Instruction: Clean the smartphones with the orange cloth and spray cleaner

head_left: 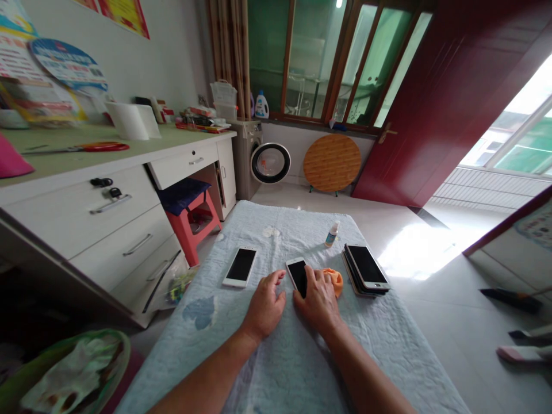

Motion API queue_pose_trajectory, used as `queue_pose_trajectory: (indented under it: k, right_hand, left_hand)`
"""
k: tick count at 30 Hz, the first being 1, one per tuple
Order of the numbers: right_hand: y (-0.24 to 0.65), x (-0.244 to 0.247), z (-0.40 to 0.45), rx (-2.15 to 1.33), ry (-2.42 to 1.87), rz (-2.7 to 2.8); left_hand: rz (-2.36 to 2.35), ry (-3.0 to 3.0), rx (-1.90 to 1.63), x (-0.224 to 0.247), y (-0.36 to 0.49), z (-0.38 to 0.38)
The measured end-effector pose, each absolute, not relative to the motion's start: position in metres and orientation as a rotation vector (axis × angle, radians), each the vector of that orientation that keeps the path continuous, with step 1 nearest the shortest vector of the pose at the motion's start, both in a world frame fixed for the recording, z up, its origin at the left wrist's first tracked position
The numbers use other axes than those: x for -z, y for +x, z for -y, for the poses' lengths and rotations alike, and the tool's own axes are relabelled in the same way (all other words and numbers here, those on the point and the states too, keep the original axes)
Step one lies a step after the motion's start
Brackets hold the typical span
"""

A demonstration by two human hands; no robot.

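Note:
A small white phone (296,275) with a dark screen lies in the middle of the cloth-covered surface. My right hand (318,299) is over its right side, thumb at the lower edge and fingers at the upper right, gripping it. An orange cloth (336,282) sits against the outer fingers of that hand, partly hidden by them. My left hand (265,305) is just left of the phone, fingers loosely curved and apart from the thumb, holding nothing. Another white phone (241,267) lies farther left. Stacked phones (366,267) are on the right, the top one white-framed.
A small spray bottle (332,234) stands behind the orange cloth on the pale blue quilted cover (276,221). At the left are a white desk (125,230), a red stool (194,221) and a green-rimmed bin (123,368). A round wooden board (332,163) leans at the back.

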State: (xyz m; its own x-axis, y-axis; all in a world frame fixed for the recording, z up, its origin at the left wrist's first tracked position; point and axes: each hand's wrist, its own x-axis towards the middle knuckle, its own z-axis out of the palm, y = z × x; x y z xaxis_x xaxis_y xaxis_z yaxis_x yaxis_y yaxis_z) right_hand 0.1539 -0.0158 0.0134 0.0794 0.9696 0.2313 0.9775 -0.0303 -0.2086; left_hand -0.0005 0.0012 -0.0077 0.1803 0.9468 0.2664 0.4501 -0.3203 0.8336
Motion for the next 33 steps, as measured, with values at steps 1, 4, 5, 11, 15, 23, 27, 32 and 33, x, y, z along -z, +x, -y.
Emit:
queue_pose_trajectory:
  k: [1,4,5,11,15,23,27,32,33]
  right_hand:
    - [0.154,-0.013,0.016,0.04,-2.045,1.934]
    - [0.154,-0.014,0.017,0.055,-2.016,1.914]
    - [0.155,-0.014,0.018,0.058,-2.005,1.91]
    - [0.156,-0.019,0.021,0.071,-1.911,1.889]
    - [0.164,-0.025,0.02,0.083,-1.826,1.833]
    - [0.231,-0.044,0.006,0.325,-1.772,1.529]
    - [0.275,-0.044,0.001,0.429,-1.944,1.357]
    - [0.294,-0.043,0.003,0.38,-2.177,1.239]
    - [0.294,-0.043,0.003,0.364,-2.223,1.216]
  left_hand:
    - [-1.314,1.857,-1.071,0.007,-0.001,-0.001]
    - [-1.312,1.85,-1.075,0.006,-0.001,-0.002]
    - [-1.308,1.849,-1.077,0.005,-0.001,-0.002]
    - [-1.295,1.811,-1.114,0.001,-0.003,-0.002]
    - [-1.303,1.803,-1.139,-0.002,-0.005,-0.003]
    - [-1.309,1.78,-1.139,0.002,-0.007,-0.005]
    - [-1.294,1.782,-1.129,0.005,-0.006,-0.005]
    - [-1.274,1.768,-1.139,0.005,-0.006,-0.005]
    - [-1.275,1.765,-1.135,0.004,-0.006,-0.005]
